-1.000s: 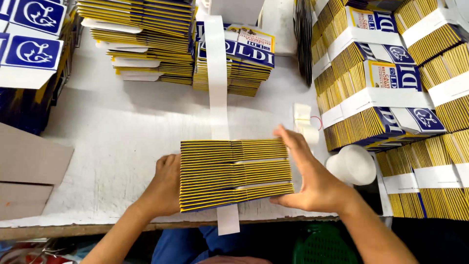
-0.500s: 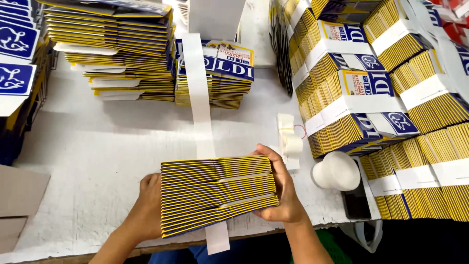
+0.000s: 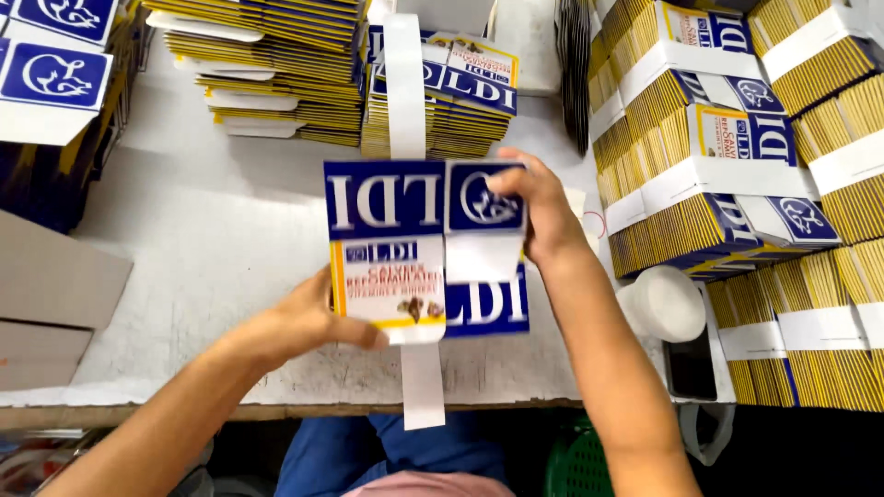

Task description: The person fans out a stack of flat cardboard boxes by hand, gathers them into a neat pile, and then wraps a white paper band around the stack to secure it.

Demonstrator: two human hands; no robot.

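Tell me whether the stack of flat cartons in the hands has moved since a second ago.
Yes. The stack was lying edge-up on the table; now it is tipped up, printed face showing, over the white strip.

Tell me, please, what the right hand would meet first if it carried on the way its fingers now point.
The right hand points left across the top of the held carton stack. Its fingertips already rest there; beyond them the paper strip would probably come next, though depth is unclear.
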